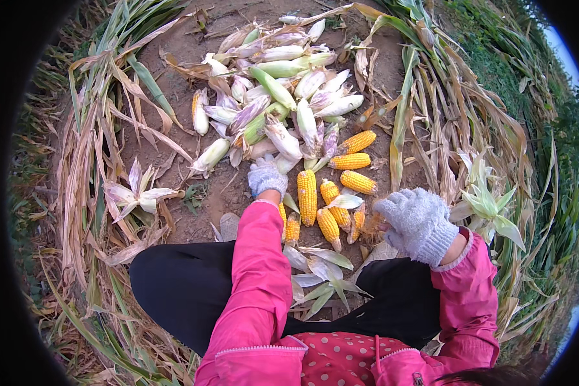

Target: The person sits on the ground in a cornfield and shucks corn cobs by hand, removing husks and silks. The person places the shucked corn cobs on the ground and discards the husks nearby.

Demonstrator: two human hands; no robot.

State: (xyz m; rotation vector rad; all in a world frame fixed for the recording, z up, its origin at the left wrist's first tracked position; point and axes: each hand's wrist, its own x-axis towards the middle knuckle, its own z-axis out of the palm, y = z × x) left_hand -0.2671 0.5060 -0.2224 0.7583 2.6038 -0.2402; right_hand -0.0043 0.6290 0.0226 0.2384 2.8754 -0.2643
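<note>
A pile of corn ears in their husks (282,67) lies on the bare soil ahead of me. My left hand (267,177), in a pale knitted glove, reaches to the near edge of this pile and touches a husked ear there; its fingertips are partly hidden, so a grip cannot be made out. Several bare yellow corn cobs (307,198) lie between my hands, some pointing towards me. My right hand (415,222), gloved too, is raised at the right of the cobs with fingers curled, beside brown corn silk (374,224). Whether it holds the silk is unclear.
Dry cornstalks and leaves (89,193) are heaped at the left, and more stalks (444,96) at the right. Peeled husks lie at the left (137,193), at the right (487,207) and between my bent legs (323,270). Green plants (502,62) grow beyond at the upper right.
</note>
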